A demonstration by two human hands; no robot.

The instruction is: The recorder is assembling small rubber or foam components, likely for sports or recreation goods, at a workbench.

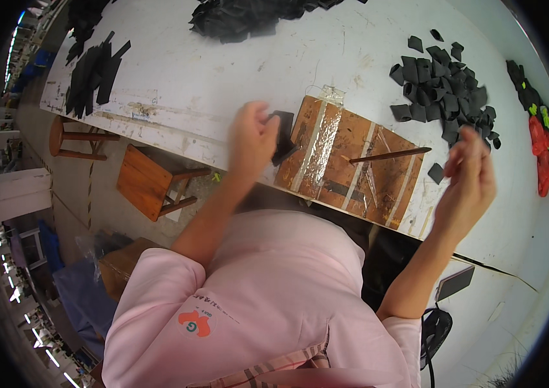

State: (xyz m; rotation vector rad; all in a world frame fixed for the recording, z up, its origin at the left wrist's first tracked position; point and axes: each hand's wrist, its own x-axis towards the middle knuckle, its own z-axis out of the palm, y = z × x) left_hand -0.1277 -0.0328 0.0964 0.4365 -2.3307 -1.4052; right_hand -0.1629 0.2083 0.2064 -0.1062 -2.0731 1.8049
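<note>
One black piece is seemingly being collected, the left hand unclear in grip, the right hand half-curled, apparently empty; pinching is required next.

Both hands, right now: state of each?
Left hand: fingers curled by a black piece; can't tell if holding it.
Right hand: blurred, nothing visibly held; can't tell if open or closed.

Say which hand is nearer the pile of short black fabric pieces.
Right. The right hand is at the near edge of the pile, overlapping it in view; the left hand is well left of it, across the taped wooden board.
</note>
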